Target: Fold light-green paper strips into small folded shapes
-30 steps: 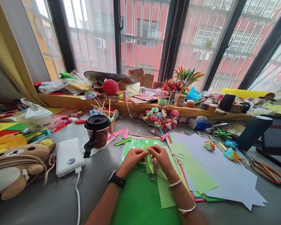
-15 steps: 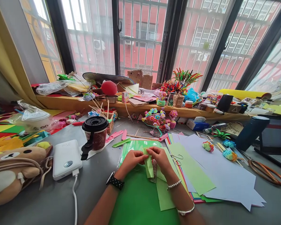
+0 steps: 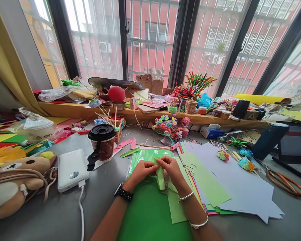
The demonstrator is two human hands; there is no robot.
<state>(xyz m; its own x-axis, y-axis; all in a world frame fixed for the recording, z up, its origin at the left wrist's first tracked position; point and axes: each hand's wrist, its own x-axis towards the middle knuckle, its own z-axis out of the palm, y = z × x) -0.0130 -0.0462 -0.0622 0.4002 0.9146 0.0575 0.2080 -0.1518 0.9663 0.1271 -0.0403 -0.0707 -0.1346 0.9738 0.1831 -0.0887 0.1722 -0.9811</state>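
Note:
A folded strip of light green paper (image 3: 161, 179) hangs between my two hands. My left hand (image 3: 144, 172) pinches its upper left edge between thumb and fingers. From the other side, my right hand (image 3: 171, 169) pinches the top of the same strip. Beneath them lies a smooth green mat (image 3: 147, 211). Another light green sheet (image 3: 177, 207) rests under my right wrist. Something white with small red marks (image 3: 165, 180) shows partly behind the strip; my right hand covers the rest.
Scissors (image 3: 190, 170) lie on stacked coloured paper just right of my hands. White sheets (image 3: 240, 187) spread farther right. At left stand a lidded cup (image 3: 102, 142) and a white power bank (image 3: 72, 170) with its cable. Crocheted flowers (image 3: 168, 126) sit behind the mat.
My hands stay almost in place, both pinching the paper strip. The strip's lower end has shifted slightly and looks narrower.

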